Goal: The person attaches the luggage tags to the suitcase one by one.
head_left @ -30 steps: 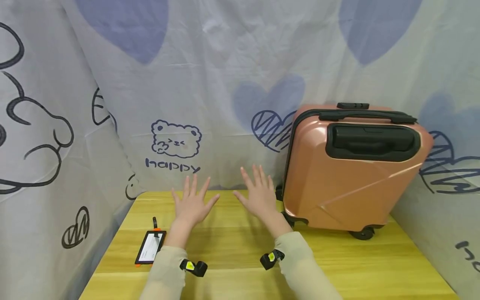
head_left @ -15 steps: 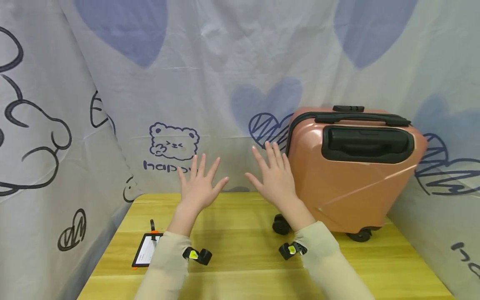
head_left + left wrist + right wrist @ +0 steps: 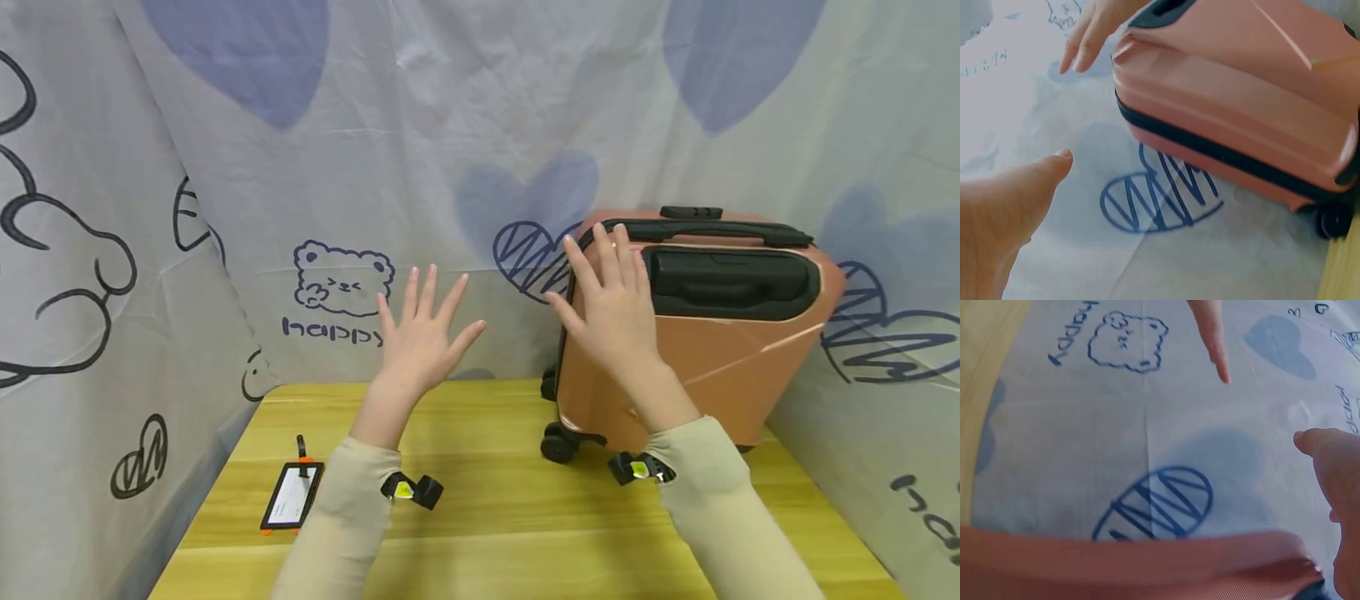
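A rose-gold hard-shell suitcase (image 3: 720, 375) stands upright on its wheels at the right of the table, its black handle recess facing me. My right hand (image 3: 618, 321) is raised in front of its upper left corner, fingers spread, overlapping the shell in the head view. My left hand (image 3: 420, 346) is held up left of the suitcase with fingers fanned out and nothing in them. In the left wrist view the suitcase's zipped side (image 3: 1210, 150) lies beyond my left thumb (image 3: 1054, 165). A luggage tag (image 3: 292, 496) with a white card and black strap lies at the table's left.
The wooden table (image 3: 480, 533) runs back to a pale curtain (image 3: 450, 108) printed with hearts and a bear, which also closes off both sides. A small black camera is strapped at each wrist.
Both hands have risen and moved right, the right one farther, from left of the suitcase to in front of its corner. The suitcase and tag stay where they were.
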